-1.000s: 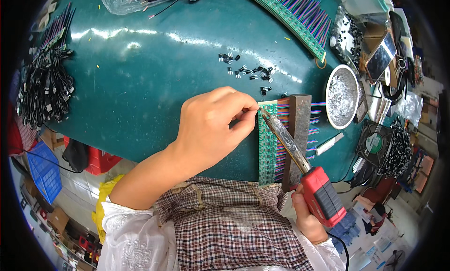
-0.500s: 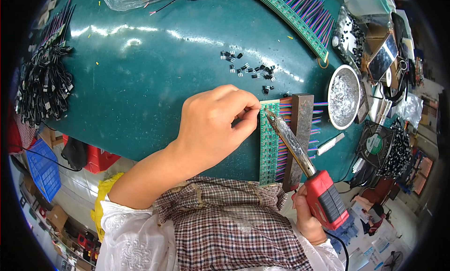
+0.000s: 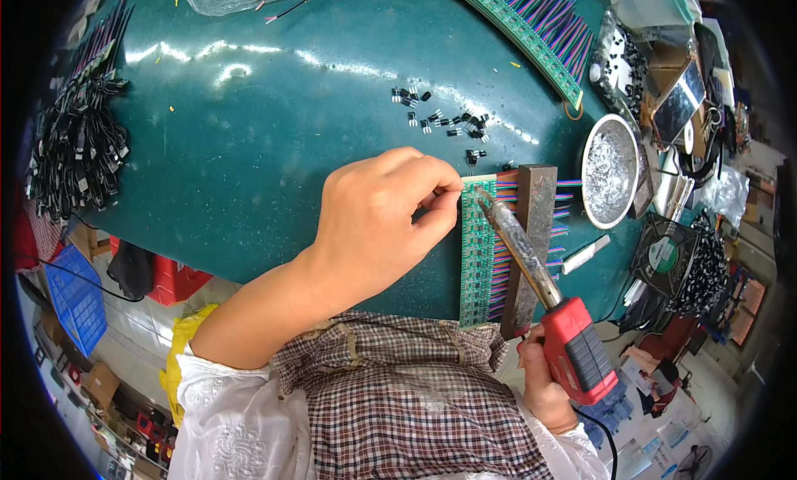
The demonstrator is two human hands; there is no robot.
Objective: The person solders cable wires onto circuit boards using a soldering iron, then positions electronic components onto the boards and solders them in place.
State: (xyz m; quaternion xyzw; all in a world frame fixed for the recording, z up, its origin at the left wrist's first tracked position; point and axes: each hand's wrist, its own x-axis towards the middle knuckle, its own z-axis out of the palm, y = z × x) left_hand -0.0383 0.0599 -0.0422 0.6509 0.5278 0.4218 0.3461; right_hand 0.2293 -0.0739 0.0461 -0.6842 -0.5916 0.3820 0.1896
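My left hand (image 3: pixel 378 206) is closed in a pinch at the far left edge of a long green circuit board panel (image 3: pixel 477 268); whatever sits between the fingertips is hidden. In my right hand (image 3: pixel 544 393) is a red and black soldering iron (image 3: pixel 579 347), its worn metal barrel slanting up to the left. The tip hovers at the panel's far end, close to my left fingertips; whether it touches cannot be told. A dark rectangular bar (image 3: pixel 530 247) lies across the coloured wires running right from the panel. Just beyond are several small black three-legged components (image 3: pixel 452 121).
A white-rimmed bowl (image 3: pixel 588 173) of silvery material stands right of the bar, near a white stick (image 3: pixel 586 255). Another wired panel (image 3: pixel 531 48) lies at the far right. Bundled black cables (image 3: pixel 79 148) are at the left. A small fan (image 3: pixel 664 252) sits at the right edge.
The soldering iron's tip has shifted slightly right and nearer to me along the panel. My left hand has hardly moved.
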